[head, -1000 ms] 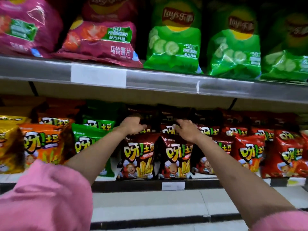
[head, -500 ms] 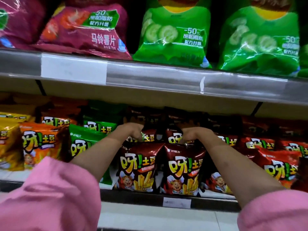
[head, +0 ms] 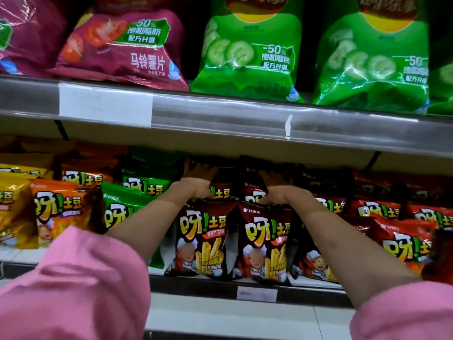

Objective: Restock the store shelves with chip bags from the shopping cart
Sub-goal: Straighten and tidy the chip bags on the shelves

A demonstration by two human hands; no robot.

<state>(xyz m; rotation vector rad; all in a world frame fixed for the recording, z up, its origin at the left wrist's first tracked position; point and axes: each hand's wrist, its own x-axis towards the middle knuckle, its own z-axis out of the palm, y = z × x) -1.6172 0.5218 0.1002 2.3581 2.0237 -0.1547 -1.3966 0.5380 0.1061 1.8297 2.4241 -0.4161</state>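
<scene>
Two dark brown chip bags stand side by side at the front of the lower shelf (head: 196,285), the left one (head: 203,241) and the right one (head: 267,244). More dark brown bags (head: 220,190) sit in rows behind them. My left hand (head: 199,174) reaches over the left front bag into the shadow, its fingers spread on a rear bag. My right hand (head: 274,179) reaches in over the right front bag and lies flat on the rear bags. Both hands sit just under the upper shelf. The shopping cart is out of view.
The upper shelf rail (head: 220,114) hangs close above my hands and carries magenta bags (head: 122,45) and green bags (head: 250,52). On the lower shelf, yellow (head: 12,207), orange (head: 58,207) and green bags (head: 122,212) stand to the left, red bags (head: 402,241) to the right.
Both hands have let go of the front bags' tops and pushed deeper into the shelf, fingers now stretched out. The view has moved closer to the shelf.
</scene>
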